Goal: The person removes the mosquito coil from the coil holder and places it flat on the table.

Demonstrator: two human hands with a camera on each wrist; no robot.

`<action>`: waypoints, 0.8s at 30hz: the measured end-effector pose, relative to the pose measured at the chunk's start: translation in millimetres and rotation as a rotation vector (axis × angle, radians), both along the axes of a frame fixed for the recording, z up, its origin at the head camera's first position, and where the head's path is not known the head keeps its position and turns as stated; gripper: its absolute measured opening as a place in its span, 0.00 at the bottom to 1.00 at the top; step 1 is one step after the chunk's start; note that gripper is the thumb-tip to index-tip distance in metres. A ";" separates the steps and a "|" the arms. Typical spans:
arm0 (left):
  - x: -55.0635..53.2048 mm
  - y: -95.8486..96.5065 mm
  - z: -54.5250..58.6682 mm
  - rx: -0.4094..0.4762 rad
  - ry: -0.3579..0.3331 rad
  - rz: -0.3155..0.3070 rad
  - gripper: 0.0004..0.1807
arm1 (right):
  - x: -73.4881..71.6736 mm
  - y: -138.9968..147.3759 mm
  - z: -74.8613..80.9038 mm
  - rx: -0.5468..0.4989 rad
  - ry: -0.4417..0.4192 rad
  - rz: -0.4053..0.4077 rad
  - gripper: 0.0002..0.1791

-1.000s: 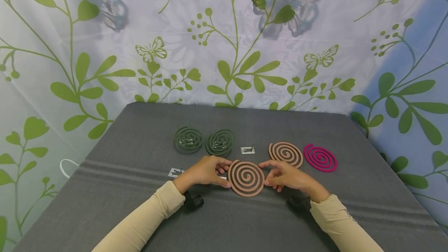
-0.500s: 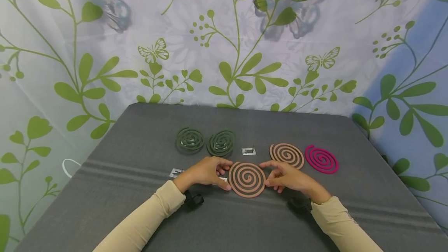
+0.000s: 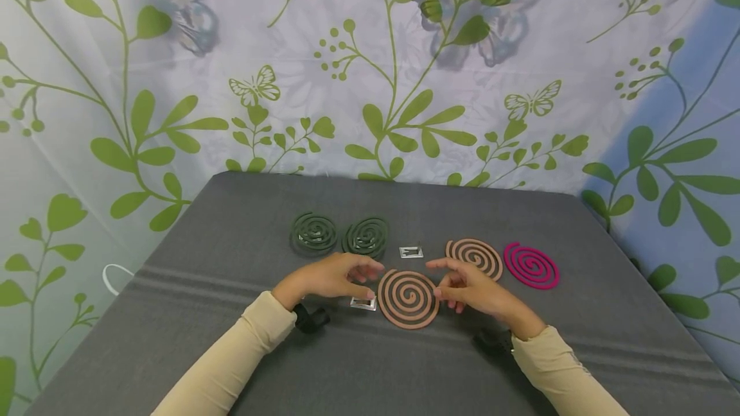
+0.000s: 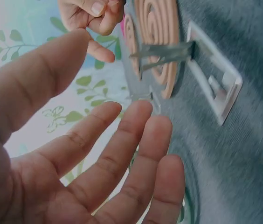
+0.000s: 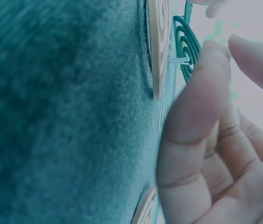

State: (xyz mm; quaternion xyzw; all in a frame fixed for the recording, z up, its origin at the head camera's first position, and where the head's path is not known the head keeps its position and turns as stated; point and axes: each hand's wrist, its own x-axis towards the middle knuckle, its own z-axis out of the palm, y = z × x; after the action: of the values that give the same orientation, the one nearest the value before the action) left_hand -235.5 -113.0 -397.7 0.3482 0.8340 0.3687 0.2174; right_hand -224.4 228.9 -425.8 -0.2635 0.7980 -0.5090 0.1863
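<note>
A tan mosquito coil (image 3: pixel 411 298) lies flat between both hands at the table's middle. My left hand (image 3: pixel 331 276) hovers just left of it with fingers loosely extended and holding nothing. Below its thumb sits a metal coil stand (image 3: pixel 363 304), whose upright prongs show in the left wrist view. On the coil's right side is my right hand (image 3: pixel 475 289), its fingers relaxed and nothing between them. In the right wrist view a gap shows between that hand and the tan coil (image 5: pixel 157 60).
Two green mosquito coils (image 3: pixel 365 236) stand at the back left, with metal stands visible through them. Another metal stand (image 3: pixel 411 252) is behind the middle coil. To the right lie a second tan coil (image 3: pixel 474 258) and a pink coil (image 3: pixel 531 266). A patterned curtain (image 3: pixel 324 82) hangs behind the table.
My left hand has let go of the tan coil and drawn left, uncovering the nearby stand and covering the one farther left. The right fingers have loosened from the coil's edge.
</note>
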 end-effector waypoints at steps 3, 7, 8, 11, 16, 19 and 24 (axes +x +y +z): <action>-1.9 -5.1 3.3 0.009 0.016 0.002 0.30 | -2.4 -2.7 -1.2 -0.019 0.044 -0.003 0.30; -3.2 -11.4 9.0 0.021 0.021 0.019 0.30 | -5.3 -8.5 -0.8 -0.039 0.090 -0.008 0.28; -3.2 -12.8 11.0 0.027 0.022 0.023 0.30 | -5.9 -10.2 -0.3 -0.043 0.098 -0.013 0.27; -4.2 -17.0 16.3 0.047 0.035 0.045 0.30 | -7.8 -16.2 2.1 -0.035 0.131 -0.032 0.26; -6.7 -21.0 22.1 0.076 0.078 0.107 0.29 | -13.0 -27.4 5.2 0.004 0.197 -0.077 0.24; -8.5 -19.9 25.2 0.104 0.103 0.155 0.28 | -17.4 -34.3 5.7 0.031 0.231 -0.101 0.24; -14.1 -19.1 31.2 0.167 0.125 0.226 0.28 | -25.1 -46.7 8.5 0.042 0.212 -0.123 0.24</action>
State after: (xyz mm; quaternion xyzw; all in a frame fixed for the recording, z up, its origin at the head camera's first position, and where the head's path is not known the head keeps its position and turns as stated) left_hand -249.6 -132.1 -366.6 0.2914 0.8461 0.4367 0.0926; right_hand -249.5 182.2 -417.4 -0.2623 0.8384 -0.4719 0.0750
